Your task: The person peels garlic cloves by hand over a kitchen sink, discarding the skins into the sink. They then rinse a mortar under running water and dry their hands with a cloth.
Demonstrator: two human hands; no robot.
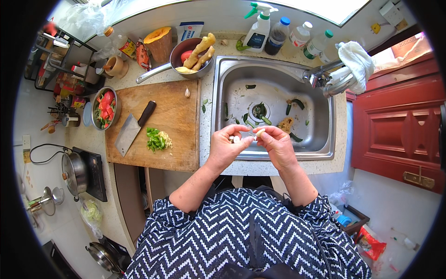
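Note:
Over the near edge of the stainless steel sink (pixel 275 73), my two hands meet at the fingertips. My right hand (pixel 277 141) pinches a pale garlic clove (pixel 260 133) between thumb and finger. In the curled fingers of my left hand (pixel 226 144) sit a few more garlic cloves (pixel 236 139), partly hidden; its thumb and index finger are at a bit of skin beside the right hand's clove. Cucumber ends and green peelings (pixel 266 120) lie in the sink around the drain (pixel 259 109), with a brownish clump of scraps (pixel 285 124) to the right.
Left of the sink, a wooden cutting board (pixel 174 115) bears a cleaver (pixel 134 127), chopped green pepper (pixel 155 140), minced garlic (pixel 166 138) and one clove (pixel 187 92). Behind stands a saucepan (pixel 174 55) with ginger (pixel 200 52). A metal bowl (pixel 117 118) holds cut tomatoes. The faucet (pixel 334 78) overhangs the sink's right side.

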